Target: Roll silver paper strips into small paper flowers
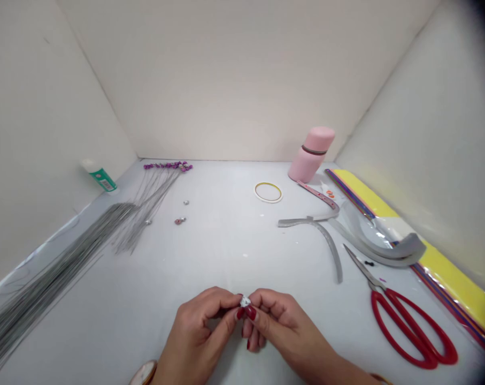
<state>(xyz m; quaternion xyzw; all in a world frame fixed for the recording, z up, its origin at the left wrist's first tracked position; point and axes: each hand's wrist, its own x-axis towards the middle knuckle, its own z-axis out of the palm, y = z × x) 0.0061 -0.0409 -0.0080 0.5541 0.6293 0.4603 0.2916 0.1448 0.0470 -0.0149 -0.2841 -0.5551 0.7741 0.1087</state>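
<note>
Low in the middle of the view, a small silvery-white piece (245,302) is pinched between the fingertips of both hands. My left hand (204,334) grips its left side with thumb and forefinger. On the other side, my right hand (280,326) holds it between thumb and fingers, the remaining fingers curled below. The fingertips cover much of the piece, so its exact kind is unclear. Farther up the table lie a few similar small silvery bits (180,221), one with a reddish spot.
Left: a bundle of thin grey wires (66,272), purple-tipped stems (168,167), a green-white glue bottle (101,178). Centre: a tape ring (268,201). Right: a pink bottle (311,154), grey strips (331,251), red-handled scissors (402,318), packs of coloured sheets (446,262). Walls enclose three sides.
</note>
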